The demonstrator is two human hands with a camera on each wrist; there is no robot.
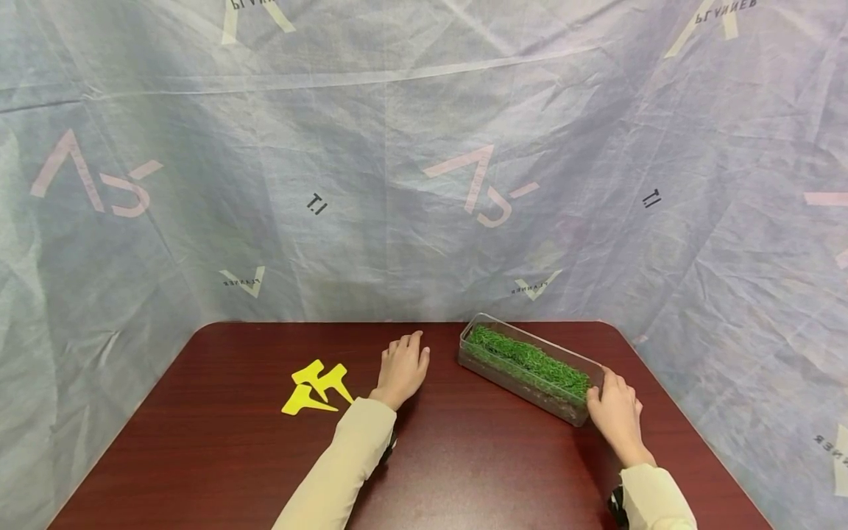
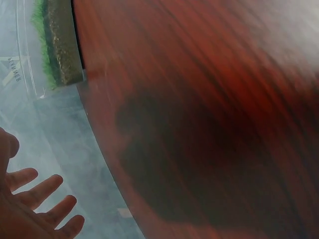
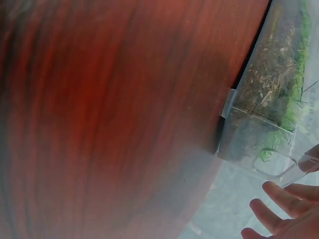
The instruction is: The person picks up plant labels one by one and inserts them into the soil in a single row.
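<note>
A long clear plastic container [image 1: 517, 386] holds green grass over a brown soil-like layer and sits at an angle on the right of the table. At its right end is my right hand [image 1: 617, 416], with thumb and fingers gripping the end rim. The right wrist view shows the thumb [image 3: 310, 158] by the rim, near an oval opening in the end wall. My left hand [image 1: 401, 369] is held over the middle of the table, fingers spread and holding nothing. It lies between the container and several yellow T-shaped plant labels [image 1: 301, 401].
The dark red wooden table [image 1: 430, 471] ends at a hanging grey cloth [image 1: 371, 221] with printed letters, which stands behind it and along both sides. The yellow labels lie overlapping left of my left forearm.
</note>
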